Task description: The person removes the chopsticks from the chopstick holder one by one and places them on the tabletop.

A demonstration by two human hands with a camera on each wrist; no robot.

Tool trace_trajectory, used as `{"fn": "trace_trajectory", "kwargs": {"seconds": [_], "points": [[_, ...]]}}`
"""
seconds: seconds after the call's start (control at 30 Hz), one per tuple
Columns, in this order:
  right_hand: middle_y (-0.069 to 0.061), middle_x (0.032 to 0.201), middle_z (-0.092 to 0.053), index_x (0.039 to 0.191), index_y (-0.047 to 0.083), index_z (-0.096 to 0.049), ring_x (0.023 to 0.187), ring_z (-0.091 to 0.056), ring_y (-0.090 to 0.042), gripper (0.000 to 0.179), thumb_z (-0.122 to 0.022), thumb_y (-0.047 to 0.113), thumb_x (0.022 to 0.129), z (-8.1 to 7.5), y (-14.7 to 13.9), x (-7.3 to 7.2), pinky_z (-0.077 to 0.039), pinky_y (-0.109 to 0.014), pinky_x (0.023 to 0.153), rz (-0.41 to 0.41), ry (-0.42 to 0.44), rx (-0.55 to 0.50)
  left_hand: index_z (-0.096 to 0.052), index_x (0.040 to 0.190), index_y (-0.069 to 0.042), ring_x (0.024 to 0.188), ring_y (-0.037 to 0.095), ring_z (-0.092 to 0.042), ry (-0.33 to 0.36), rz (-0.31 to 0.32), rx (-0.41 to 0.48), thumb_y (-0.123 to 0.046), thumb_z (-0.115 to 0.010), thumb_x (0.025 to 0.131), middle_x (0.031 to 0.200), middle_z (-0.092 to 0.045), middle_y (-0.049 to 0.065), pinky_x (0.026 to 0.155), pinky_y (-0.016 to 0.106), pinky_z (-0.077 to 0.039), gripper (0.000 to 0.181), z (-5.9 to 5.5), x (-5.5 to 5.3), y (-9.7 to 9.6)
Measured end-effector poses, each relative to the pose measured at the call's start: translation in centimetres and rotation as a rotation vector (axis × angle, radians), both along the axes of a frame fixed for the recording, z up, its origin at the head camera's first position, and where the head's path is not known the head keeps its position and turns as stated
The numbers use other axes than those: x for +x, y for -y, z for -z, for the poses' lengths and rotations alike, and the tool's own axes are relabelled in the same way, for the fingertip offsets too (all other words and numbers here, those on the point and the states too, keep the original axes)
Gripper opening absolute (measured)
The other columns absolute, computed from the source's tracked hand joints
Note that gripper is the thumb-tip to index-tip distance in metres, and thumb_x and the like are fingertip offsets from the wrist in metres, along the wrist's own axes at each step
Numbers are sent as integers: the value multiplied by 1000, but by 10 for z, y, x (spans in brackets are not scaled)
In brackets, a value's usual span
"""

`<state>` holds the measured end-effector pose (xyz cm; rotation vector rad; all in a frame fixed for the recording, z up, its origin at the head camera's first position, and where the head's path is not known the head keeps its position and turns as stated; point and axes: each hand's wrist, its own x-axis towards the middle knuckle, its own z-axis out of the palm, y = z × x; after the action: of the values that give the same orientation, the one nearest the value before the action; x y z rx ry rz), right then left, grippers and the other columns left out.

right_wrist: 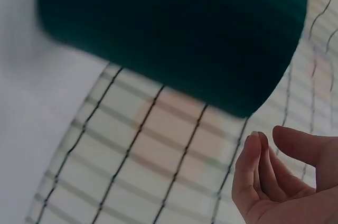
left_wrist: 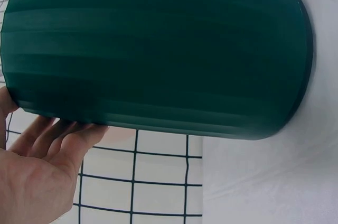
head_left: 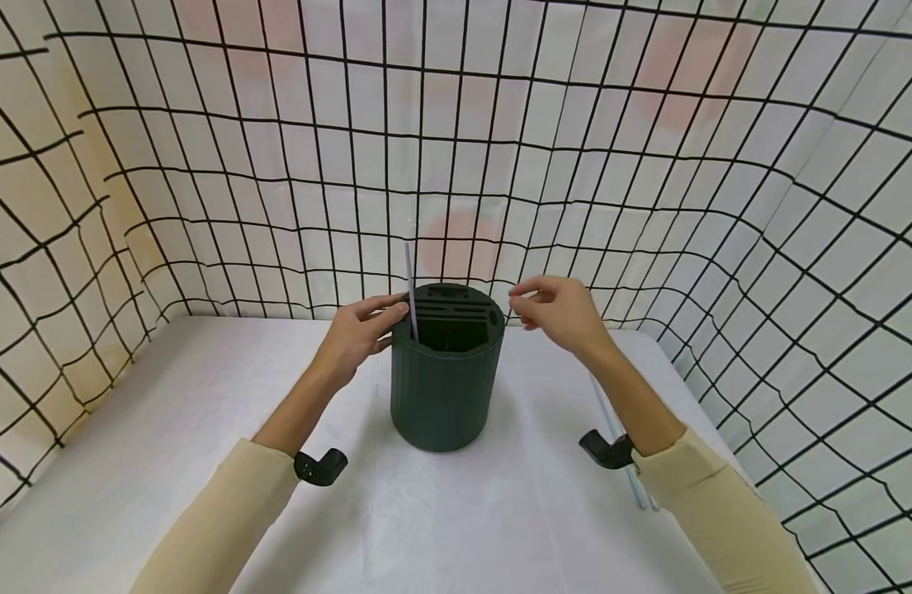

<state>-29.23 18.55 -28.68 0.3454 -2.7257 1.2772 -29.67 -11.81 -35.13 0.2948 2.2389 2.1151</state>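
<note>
A dark green utensil holder [head_left: 442, 396] stands upright on the table, with narrow slots across the back of its top and a wide opening at the front. One thin pale-purple stick [head_left: 411, 285] rises from the left side of that opening. My left hand [head_left: 355, 334] holds the holder's upper left side, thumb at the rim beside the stick; in the left wrist view its fingers [left_wrist: 79, 142] lie against the ribbed wall. Just off the right rim, my right hand [head_left: 563, 313] hovers with loosely bent fingers, thumb apart from fingertips [right_wrist: 252, 142], holding nothing.
Thin pale-blue sticks [head_left: 638, 492] lie on the white table [head_left: 456, 528] under the right forearm, partly hidden by it. Black wire grid panels [head_left: 456, 132] enclose the table at the back and both sides. A black camera mount sits on each wrist.
</note>
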Motion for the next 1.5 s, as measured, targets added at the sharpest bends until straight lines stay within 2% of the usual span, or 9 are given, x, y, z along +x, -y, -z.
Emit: {"fn": "trace_trajectory", "kwargs": {"seconds": [0.2, 0.3, 0.47, 0.7, 1.0, 1.33, 1.5], "points": [[-14, 107, -77, 119, 6, -72, 85, -74, -27, 25, -69, 20, 98, -19, 62, 5, -64, -39, 79, -133, -51, -44, -61, 141, -14, 125, 24, -64, 2, 6, 2, -37, -68, 99, 137, -64, 10, 103, 38, -55, 49, 1, -1, 2], [-10, 109, -77, 118, 9, -73, 89, -74, -29, 24, -70, 20, 97, -19, 82, 6, -63, -40, 81, -166, -43, -47, -62, 141, -14, 127, 24, -63, 8, 10, 7, -37, -68, 99, 137, -64, 10, 103, 38, -55, 49, 1, -1, 2], [-10, 104, -77, 115, 9, -74, 90, -73, -31, 21, -72, 18, 96, -10, 102, 6, -62, -38, 79, -204, -20, -86, -62, 140, -13, 128, 22, -62, 15, 9, 14, -37, -68, 99, 136, -65, 11, 104, 36, -55, 48, 1, -2, 2], [-8, 102, -78, 111, 9, -74, 85, -73, -22, 19, -75, 18, 94, 4, 108, 4, -63, -34, 77, -199, -2, -144, -62, 140, -13, 125, 24, -63, 5, 9, 0, -38, -67, 99, 135, -65, 11, 103, 37, -55, 48, 1, -2, 1], [-6, 101, -78, 108, 9, -75, 88, -74, -19, 16, -74, 17, 94, 10, 110, 3, -63, -32, 77, -202, -31, -126, -62, 140, -13, 127, 24, -62, -5, 14, 1, -39, -67, 99, 137, -63, 12, 103, 37, -56, 48, 0, 0, 2], [-5, 94, -79, 102, 10, -77, 80, -72, -19, 11, -75, 16, 93, 10, 113, 5, -61, -30, 71, -168, -62, -134, -62, 140, -14, 127, 23, -62, -4, 15, -1, -40, -67, 98, 136, -65, 12, 103, 37, -56, 49, 0, 0, 2], [-8, 98, -78, 104, 7, -76, 83, -73, -22, 12, -75, 14, 94, 8, 111, 6, -63, -30, 73, -174, -53, -170, -62, 140, -14, 128, 23, -62, -1, 17, -1, -40, -68, 98, 137, -64, 11, 103, 38, -55, 50, -1, 1, 1]]}}
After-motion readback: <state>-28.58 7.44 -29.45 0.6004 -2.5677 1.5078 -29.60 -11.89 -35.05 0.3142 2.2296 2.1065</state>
